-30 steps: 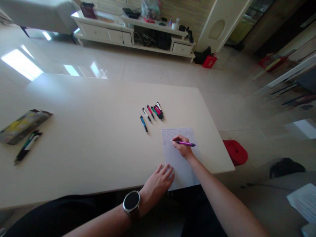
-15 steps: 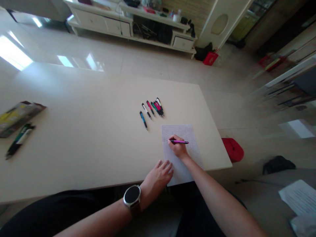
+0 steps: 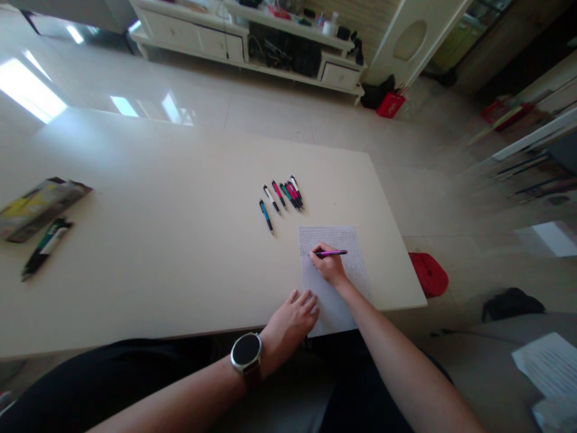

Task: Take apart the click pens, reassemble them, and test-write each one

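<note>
Between the fingers of my right hand (image 3: 330, 266) is a purple pen (image 3: 332, 253), its tip down near the left edge of a sheet of paper (image 3: 329, 304). Rows of writing cover the upper part of that sheet. My left hand (image 3: 293, 313) lies flat with fingers spread, partly on the tabletop and touching the paper's lower left edge. A wristwatch (image 3: 246, 350) is on my left wrist. Beyond the paper lie a blue pen (image 3: 265, 216), a white pen (image 3: 271, 199), a red pen (image 3: 279, 195) and a bunch of several more pens (image 3: 294, 193).
The pale table (image 3: 171, 240) bears a box (image 3: 40, 207) at far left, with green and white pens (image 3: 46, 248) beside it. A red stool (image 3: 428, 275) stands past the right edge. Printed papers (image 3: 550, 364) lie at lower right. A white cabinet (image 3: 193, 36) is across the floor.
The whole view has shifted slightly, so things sit a little further right. My right hand keeps the pen on the paper, with the pen's back end tilted slightly differently. The left hand stays put.
</note>
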Demonstrator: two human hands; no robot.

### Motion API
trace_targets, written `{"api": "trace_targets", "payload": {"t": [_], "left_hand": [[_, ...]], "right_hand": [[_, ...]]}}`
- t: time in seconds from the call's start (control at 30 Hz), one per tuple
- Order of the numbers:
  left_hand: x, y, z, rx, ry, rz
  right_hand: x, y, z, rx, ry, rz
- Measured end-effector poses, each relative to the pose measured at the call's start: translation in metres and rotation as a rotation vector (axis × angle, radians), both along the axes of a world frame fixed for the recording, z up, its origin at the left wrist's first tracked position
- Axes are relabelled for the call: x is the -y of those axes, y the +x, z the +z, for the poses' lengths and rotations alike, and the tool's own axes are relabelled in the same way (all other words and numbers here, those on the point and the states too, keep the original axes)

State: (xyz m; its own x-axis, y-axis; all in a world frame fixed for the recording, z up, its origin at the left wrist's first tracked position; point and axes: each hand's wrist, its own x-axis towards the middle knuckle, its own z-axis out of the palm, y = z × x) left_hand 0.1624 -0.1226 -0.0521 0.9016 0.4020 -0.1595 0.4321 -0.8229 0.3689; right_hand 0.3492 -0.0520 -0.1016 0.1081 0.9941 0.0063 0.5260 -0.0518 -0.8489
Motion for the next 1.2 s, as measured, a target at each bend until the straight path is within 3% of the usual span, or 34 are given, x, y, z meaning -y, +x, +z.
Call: {"api": "trace_targets", "payload": {"t": [0.1, 0.23, 0.37, 0.5, 0.63, 0.83, 1.2], "left_hand": [[-0.001, 0.0, 0.002, 0.003, -0.019, -0.003], [-0.001, 0.0, 0.005, 0.028, -0.053, 0.007], [-0.002, 0.0, 0.006, 0.027, -0.073, 0.017], [-0.004, -0.002, 0.001, 0.068, -0.026, 0.022], [-0.006, -0.001, -0.011, 0.079, -0.037, 0.023], [-0.006, 0.004, -0.027, 0.08, -0.048, 0.071], [0.007, -0.004, -0.019, 0.128, -0.075, 0.012]], "right_hand": [[-0.003, -0.001, -0.001, -0.22, -0.068, -0.119], [-0.012, -0.002, 0.007, -0.395, 0.045, -0.223], [-0.02, -0.006, 0.038, -0.623, 0.03, -0.243], [-0.02, -0.005, 0.08, -0.895, -0.05, -0.084], [-0.017, -0.002, 0.104, -0.895, -0.08, 0.003], [-0.019, -0.013, 0.12, -0.893, -0.079, 0.094], [-0.02, -0.031, 0.128, -0.866, -0.135, 0.128]]}}
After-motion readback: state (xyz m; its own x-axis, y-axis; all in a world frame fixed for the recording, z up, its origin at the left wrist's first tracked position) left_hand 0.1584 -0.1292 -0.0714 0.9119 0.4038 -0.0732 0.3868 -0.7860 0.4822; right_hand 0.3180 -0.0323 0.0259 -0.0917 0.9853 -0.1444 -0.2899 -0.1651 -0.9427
